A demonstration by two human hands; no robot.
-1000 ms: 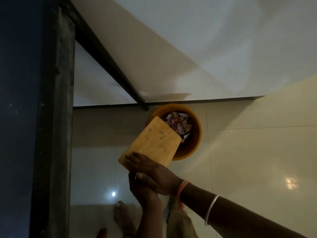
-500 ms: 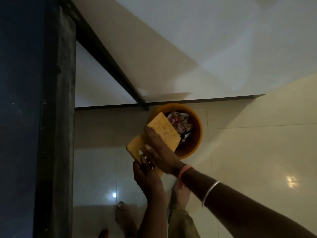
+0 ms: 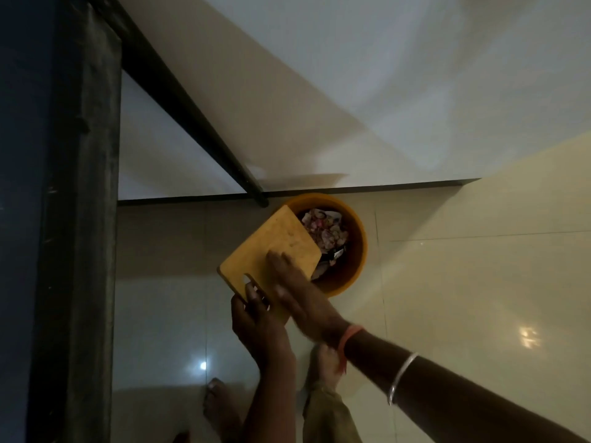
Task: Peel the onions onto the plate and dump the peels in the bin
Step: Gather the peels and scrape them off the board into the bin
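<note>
Board is held tilted above bin, which is set on the floor close to the wall. The near end of the board is gripped by left hand, with a finger curled in at the slot. Right hand is laid flat on the board's top face, fingers straight and pointed toward the bin; nothing is held in it. Key relation: the board's long axis runs from the hands at lower left up and right to the bin, and the far short edge is placed over the bin's left rim, so anything pushed along that axis is dropped inside. Peels are seen piled in the bin, just past the far edge, mixed with other scraps. No peel can be made out on the bare face of the board ahead of the fingers, though the light is poor and small bits could be missed. The right hand is the nearer one to the bin and is lined up with the axis, so a sweep, if needed, is judged to be its job, straight toward the far edge. Dumping is judged nearly done. Risk noted: the far edge covers only part of the opening, so a sideways sweep could put scraps on the floor at left.
</note>
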